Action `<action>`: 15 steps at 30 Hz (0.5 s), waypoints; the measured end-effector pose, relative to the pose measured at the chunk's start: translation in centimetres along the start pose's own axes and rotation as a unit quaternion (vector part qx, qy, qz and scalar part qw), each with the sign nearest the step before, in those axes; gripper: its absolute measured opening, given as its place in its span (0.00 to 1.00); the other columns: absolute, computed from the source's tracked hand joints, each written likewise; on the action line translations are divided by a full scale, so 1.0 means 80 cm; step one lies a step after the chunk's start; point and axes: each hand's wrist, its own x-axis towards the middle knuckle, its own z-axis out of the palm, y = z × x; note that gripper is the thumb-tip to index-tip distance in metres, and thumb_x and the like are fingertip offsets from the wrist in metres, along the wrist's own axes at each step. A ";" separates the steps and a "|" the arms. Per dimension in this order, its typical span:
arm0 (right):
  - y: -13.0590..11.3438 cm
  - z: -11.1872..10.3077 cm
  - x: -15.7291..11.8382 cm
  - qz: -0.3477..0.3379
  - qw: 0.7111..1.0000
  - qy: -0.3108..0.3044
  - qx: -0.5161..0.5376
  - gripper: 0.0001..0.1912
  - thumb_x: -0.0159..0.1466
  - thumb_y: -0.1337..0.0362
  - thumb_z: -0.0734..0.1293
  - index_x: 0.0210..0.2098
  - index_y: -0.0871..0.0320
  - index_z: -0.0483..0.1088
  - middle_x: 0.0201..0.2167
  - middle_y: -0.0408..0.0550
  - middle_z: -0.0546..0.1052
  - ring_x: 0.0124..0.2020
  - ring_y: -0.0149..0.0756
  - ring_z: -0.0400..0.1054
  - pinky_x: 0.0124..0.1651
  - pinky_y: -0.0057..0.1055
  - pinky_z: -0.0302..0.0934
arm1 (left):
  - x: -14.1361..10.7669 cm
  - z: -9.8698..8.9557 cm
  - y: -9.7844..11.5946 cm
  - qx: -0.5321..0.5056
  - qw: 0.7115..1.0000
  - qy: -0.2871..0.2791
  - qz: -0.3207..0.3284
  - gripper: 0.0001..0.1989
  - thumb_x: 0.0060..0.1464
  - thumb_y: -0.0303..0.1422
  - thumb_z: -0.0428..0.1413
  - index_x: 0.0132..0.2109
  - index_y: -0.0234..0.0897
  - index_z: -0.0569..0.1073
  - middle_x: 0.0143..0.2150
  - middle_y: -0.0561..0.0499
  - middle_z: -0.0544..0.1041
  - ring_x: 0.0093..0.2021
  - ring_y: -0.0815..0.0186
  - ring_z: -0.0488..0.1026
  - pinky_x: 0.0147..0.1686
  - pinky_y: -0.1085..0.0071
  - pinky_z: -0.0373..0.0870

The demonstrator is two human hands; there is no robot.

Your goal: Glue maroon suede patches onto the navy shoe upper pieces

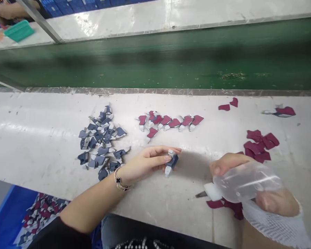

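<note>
Clear plastic bottle (245, 181) lies gripped in the right hand (277, 204), its metal nozzle pointing left, while the left hand (145, 164) closes on a navy-and-white fabric piece (172, 161).

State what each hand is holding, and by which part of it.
The left hand pinches a small navy-and-white piece near its upper end, between thumb and fingers. The right hand grips a clear plastic bottle around its body.
</note>
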 end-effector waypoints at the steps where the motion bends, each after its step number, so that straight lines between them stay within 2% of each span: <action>1: -0.002 0.001 0.002 0.005 1.000 -0.004 -0.007 0.24 0.55 0.37 0.74 0.47 0.37 0.78 0.29 0.41 0.77 0.22 0.32 0.68 0.22 0.25 0.63 | 0.000 0.000 0.000 -0.018 1.000 -0.006 -0.007 0.15 0.60 0.36 0.64 0.52 0.36 0.80 0.57 0.41 0.79 0.39 0.70 0.75 0.40 0.72 0.69; 3: -0.008 0.006 0.005 0.017 1.000 0.004 -0.022 0.24 0.54 0.39 0.76 0.48 0.35 0.77 0.30 0.41 0.78 0.23 0.31 0.69 0.22 0.23 0.64 | 0.000 0.001 -0.001 -0.056 0.998 -0.015 -0.016 0.15 0.61 0.36 0.64 0.53 0.39 0.79 0.53 0.42 0.81 0.37 0.69 0.77 0.36 0.72 0.68; 5: -0.013 0.013 0.006 0.029 0.999 0.019 -0.035 0.22 0.54 0.46 0.79 0.47 0.35 0.77 0.32 0.40 0.78 0.23 0.29 0.70 0.22 0.22 0.64 | 0.001 0.000 -0.002 -0.072 0.997 -0.015 -0.017 0.14 0.62 0.36 0.62 0.53 0.40 0.79 0.50 0.42 0.82 0.34 0.69 0.77 0.33 0.73 0.66; 8: -0.019 0.022 0.003 0.043 0.997 0.040 -0.049 0.19 0.56 0.54 0.78 0.47 0.38 0.77 0.31 0.40 0.78 0.23 0.29 0.71 0.21 0.21 0.64 | 0.002 -0.002 0.000 -0.053 0.998 -0.031 -0.018 0.19 0.62 0.43 0.62 0.52 0.34 0.80 0.49 0.40 0.81 0.36 0.69 0.76 0.36 0.72 0.69; 10: -0.022 0.024 -0.001 0.039 0.996 0.051 -0.053 0.17 0.57 0.52 0.77 0.45 0.39 0.77 0.27 0.39 0.76 0.21 0.29 0.70 0.20 0.22 0.64 | 0.002 -0.003 0.001 -0.019 0.998 -0.065 -0.017 0.25 0.54 0.43 0.69 0.54 0.33 0.80 0.53 0.40 0.80 0.40 0.68 0.76 0.41 0.72 0.71; 12: -0.025 0.024 -0.004 0.029 0.996 0.060 -0.053 0.14 0.58 0.48 0.76 0.42 0.40 0.77 0.22 0.38 0.74 0.18 0.29 0.68 0.19 0.23 0.62 | 0.000 -0.002 0.002 0.033 0.995 -0.088 -0.026 0.32 0.47 0.35 0.73 0.59 0.38 0.76 0.59 0.41 0.77 0.43 0.68 0.77 0.45 0.70 0.73; 13: -0.027 0.025 -0.005 0.024 0.996 0.064 -0.052 0.14 0.58 0.46 0.76 0.41 0.41 0.76 0.21 0.37 0.73 0.18 0.29 0.67 0.19 0.23 0.62 | -0.001 -0.002 0.002 0.067 0.994 -0.085 -0.032 0.35 0.47 0.32 0.73 0.62 0.40 0.73 0.59 0.41 0.77 0.43 0.68 0.78 0.46 0.69 0.74; 15: -0.033 0.026 -0.004 0.023 0.996 0.069 -0.050 0.14 0.58 0.44 0.75 0.39 0.42 0.76 0.21 0.37 0.73 0.18 0.30 0.67 0.19 0.24 0.62 | -0.003 0.001 0.000 0.125 0.990 -0.060 -0.028 0.34 0.54 0.32 0.69 0.65 0.41 0.67 0.55 0.41 0.79 0.41 0.67 0.80 0.47 0.64 0.77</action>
